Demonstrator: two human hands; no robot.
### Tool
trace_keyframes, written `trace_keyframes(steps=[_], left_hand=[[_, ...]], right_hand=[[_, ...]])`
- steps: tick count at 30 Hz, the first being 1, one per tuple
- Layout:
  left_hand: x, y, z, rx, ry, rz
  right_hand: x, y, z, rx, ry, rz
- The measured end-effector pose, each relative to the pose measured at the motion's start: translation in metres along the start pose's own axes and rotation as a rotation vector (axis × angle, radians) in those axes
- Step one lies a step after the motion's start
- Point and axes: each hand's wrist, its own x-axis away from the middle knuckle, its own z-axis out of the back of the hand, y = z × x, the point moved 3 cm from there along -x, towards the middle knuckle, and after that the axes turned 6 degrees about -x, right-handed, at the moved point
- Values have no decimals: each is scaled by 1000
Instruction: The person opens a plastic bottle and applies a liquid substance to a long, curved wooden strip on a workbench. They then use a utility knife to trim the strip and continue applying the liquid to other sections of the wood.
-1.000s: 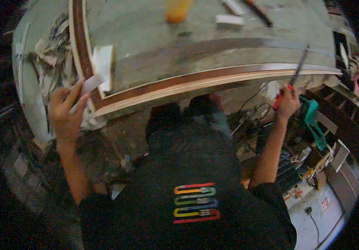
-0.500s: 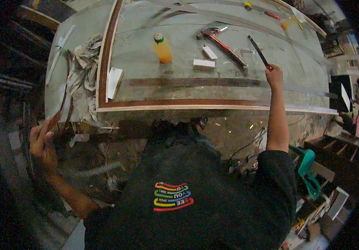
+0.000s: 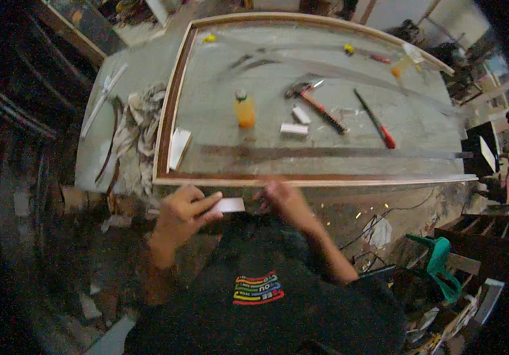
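Note:
My left hand pinches a small white rectangular piece between thumb and fingers, just off the table's near edge. To its right is my right hand, smeared by motion; whether it holds anything does not show. Beyond both hands, a wooden frame with brown inner strips borders the pale table top. On the table lie two similar white pieces, a claw hammer with a red and black handle, and a long dark narrow tool with a red handle.
A bottle of orange liquid stands inside the frame. A white offcut leans near its left corner. Crumpled cloth and thin brown strips lie left. A green plastic stool is on the lower right.
My right hand has let go of the red-handled tool, now lying on the table, and moved left toward my body. My left hand has come in from the far left with the white piece.

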Motion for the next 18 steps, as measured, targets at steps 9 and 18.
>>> trace_keyframes(steps=[9, 18], left_hand=[[-3, 8, -50, 256, 83, -78], [59, -35, -145, 507, 164, 281]], right_hand=[[20, -13, -32, -49, -91, -156], [57, -65, -4, -66, 179, -31]])
